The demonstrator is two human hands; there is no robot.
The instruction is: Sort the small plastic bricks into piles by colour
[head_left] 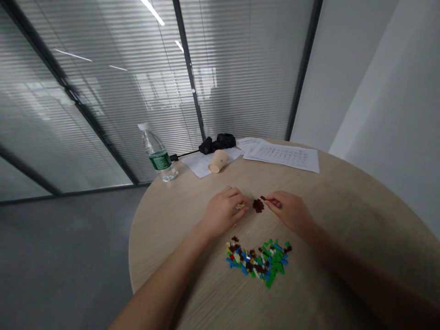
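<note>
My left hand (pixel 223 210) rests on the round wooden table (pixel 343 220) with its fingers curled round small tan bricks (pixel 240 207). My right hand (pixel 288 210) pinches a tiny dark red brick (pixel 263 198) at its fingertips. Between the two hands lies a small cluster of dark brown bricks (pixel 258 205). Nearer to me, a heap of several loose small bricks (pixel 259 262) in green, blue, brown and yellow is spread on the table.
A water bottle (pixel 157 153) stands at the table's far left edge. A tipped paper cup (pixel 218 161), printed sheets (pixel 283 155) and a black bundle with a cable (pixel 218 143) lie at the back. Glass partitions with blinds stand behind.
</note>
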